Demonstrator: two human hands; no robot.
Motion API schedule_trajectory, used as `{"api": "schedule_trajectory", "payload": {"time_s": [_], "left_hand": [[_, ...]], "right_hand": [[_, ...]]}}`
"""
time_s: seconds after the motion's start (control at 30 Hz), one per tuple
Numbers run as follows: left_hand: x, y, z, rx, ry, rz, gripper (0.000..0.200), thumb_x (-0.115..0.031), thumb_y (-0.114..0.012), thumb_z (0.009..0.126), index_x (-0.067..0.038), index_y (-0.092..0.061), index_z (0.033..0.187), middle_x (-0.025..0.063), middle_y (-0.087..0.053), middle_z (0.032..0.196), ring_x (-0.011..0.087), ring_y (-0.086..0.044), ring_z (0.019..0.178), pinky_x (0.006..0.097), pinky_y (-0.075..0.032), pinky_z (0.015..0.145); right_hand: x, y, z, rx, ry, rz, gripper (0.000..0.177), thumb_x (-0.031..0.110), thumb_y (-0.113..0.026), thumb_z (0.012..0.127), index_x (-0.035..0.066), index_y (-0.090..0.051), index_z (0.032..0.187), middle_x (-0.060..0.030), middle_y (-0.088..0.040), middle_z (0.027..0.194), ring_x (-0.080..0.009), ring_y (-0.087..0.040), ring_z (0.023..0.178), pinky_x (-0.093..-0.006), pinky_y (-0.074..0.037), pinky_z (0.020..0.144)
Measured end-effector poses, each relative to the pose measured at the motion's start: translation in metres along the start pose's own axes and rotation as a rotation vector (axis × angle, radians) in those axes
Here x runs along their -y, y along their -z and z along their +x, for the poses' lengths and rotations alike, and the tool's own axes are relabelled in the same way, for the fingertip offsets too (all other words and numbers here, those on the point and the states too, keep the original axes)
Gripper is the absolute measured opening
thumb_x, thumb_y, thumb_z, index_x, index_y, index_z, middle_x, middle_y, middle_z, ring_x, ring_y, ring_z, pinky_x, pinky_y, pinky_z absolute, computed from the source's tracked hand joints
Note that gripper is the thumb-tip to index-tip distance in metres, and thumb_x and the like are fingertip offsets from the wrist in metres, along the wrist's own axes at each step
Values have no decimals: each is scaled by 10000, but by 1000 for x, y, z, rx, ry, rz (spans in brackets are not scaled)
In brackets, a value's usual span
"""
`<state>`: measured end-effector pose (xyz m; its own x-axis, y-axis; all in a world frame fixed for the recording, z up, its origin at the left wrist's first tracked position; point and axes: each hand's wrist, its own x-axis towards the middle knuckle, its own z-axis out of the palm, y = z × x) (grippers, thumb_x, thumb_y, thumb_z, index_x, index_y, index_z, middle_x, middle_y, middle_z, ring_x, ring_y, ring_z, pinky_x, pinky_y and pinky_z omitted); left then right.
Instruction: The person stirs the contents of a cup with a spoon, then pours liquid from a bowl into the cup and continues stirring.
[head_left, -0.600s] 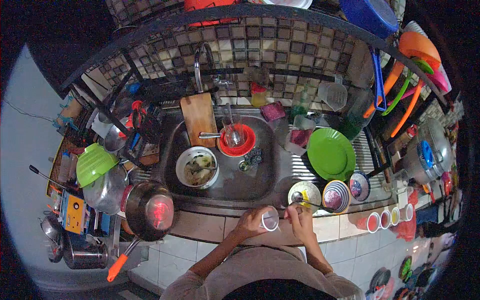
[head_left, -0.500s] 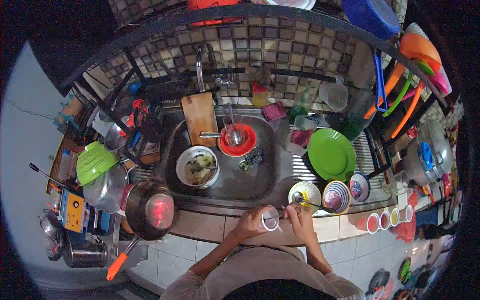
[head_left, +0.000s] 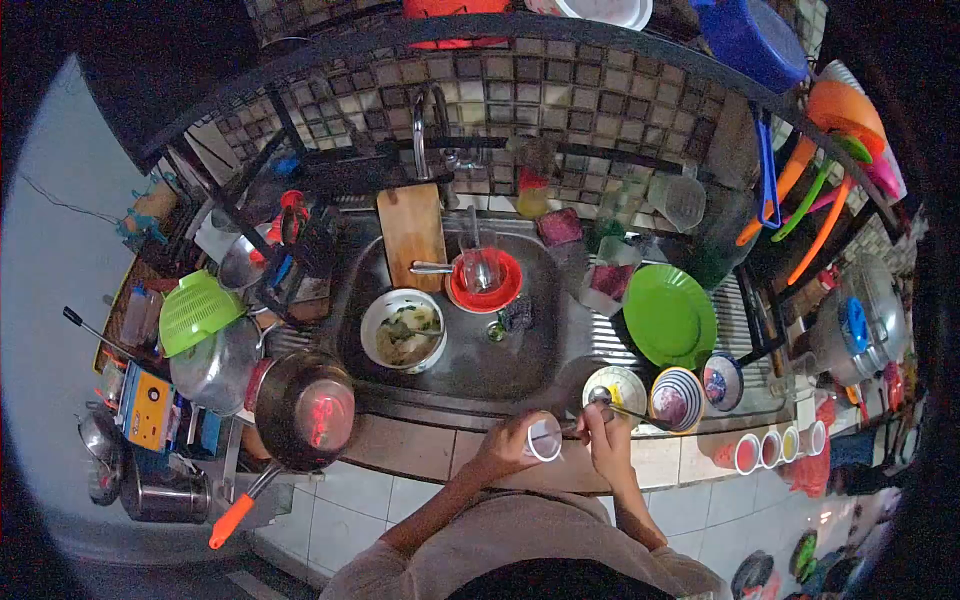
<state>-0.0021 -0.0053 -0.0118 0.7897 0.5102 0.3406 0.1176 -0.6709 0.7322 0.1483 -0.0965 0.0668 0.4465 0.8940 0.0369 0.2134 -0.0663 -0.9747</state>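
**A:** What lies ahead of me?

**B:** I see the sink (head_left: 470, 365), with a bowl (head_left: 400, 330) in its left half and a plate (head_left: 485, 292) farther and to the right, bearing a glass (head_left: 478, 265). A cutting board (head_left: 412, 235) leans at the far-left corner.

**A:** And beside it?

**B:** A pan (head_left: 303, 408) on the left. On the right drainboard (head_left: 737, 318) a big plate (head_left: 668, 315), with small bowls (head_left: 675, 398) nearer. The cup (head_left: 543, 438) sits in the left hand (head_left: 500, 448), nearest me.
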Motion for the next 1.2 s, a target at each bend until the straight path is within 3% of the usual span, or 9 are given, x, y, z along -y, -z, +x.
{"api": "schedule_trajectory", "payload": {"time_s": [0.4, 0.47, 0.5, 0.57, 0.67, 0.97, 1.1, 1.17, 1.2], "left_hand": [[-13, 6, 3, 20, 102, 15, 674, -210, -741, 562, -55, -398, 1122, 141, -531, 1035, 304, -545, 900, 375, -453, 736], [-4, 0, 1, 32, 82, 1, 676, -207, -743, 560, -57, -397, 1121, 138, -532, 1033, 301, -548, 899, 371, -454, 735], [-5, 0, 1, 32, 81, -1, 676, -207, -743, 560, -57, -397, 1121, 138, -532, 1033, 301, -548, 899, 371, -454, 735], [-5, 1, 2, 24, 102, -3, 670, -207, -743, 565, -54, -399, 1119, 140, -532, 1030, 301, -549, 896, 369, -454, 731], [2, -3, 2, 48, 105, -26, 670, -215, -741, 571, -50, -396, 1121, 146, -531, 1030, 303, -547, 897, 371, -451, 738], [-1, 0, 3, 20, 108, -22, 676, -234, -739, 568, -68, -396, 1126, 154, -543, 1005, 311, -550, 884, 383, -449, 727], [-1, 0, 4, 89, 158, -9, 678, -236, -737, 568, -65, -393, 1126, 150, -553, 984, 314, -558, 859, 390, -450, 714], [5, -4, 2, 61, 122, -13, 681, -241, -736, 571, -70, -390, 1131, 145, -562, 968, 316, -562, 844, 390, -452, 704], [4, -3, 3, 61, 122, -12, 681, -241, -736, 571, -70, -390, 1131, 145, -562, 968, 316, -562, 844, 390, -452, 704]], "right_hand": [[-4, 1, 0, 60, 121, -208, 309, 171, -412, 865, -4, -525, 636, -89, -523, 584, -202, -518, 545, -301, -398, 533], [-11, -4, 0, -21, 152, -35, 311, 175, -395, 879, 24, -493, 625, -9, -458, 537, -76, -434, 486, -214, -344, 455], [-7, -1, 0, -21, 152, -36, 311, 175, -395, 879, 24, -493, 625, -9, -458, 537, -76, -434, 486, -214, -344, 455], [3, 2, 1, 67, 159, -238, 307, 166, -411, 863, -6, -524, 635, -104, -528, 590, -206, -523, 547, -299, -399, 530], [0, 1, -1, 15, 56, -74, 300, 165, -417, 861, -3, -527, 637, -104, -531, 587, -213, -525, 536, -305, -398, 511], [1, 0, 2, -1, 170, -241, 303, 173, -417, 860, 4, -530, 636, -98, -528, 569, -208, -518, 507, -303, -392, 488], [-6, 1, 1, 29, 116, -131, 295, 164, -428, 853, 2, -535, 632, -106, -534, 575, -220, -528, 516, -308, -395, 498], [-8, -2, 2, -14, 207, -169, 302, 182, -395, 885, 22, -491, 647, -17, -475, 566, -84, -445, 491, -215, -358, 451], [-9, -1, 2, -14, 208, -169, 302, 182, -395, 885, 22, -491, 647, -17, -475, 566, -84, -445, 491, -215, -358, 451]]}}
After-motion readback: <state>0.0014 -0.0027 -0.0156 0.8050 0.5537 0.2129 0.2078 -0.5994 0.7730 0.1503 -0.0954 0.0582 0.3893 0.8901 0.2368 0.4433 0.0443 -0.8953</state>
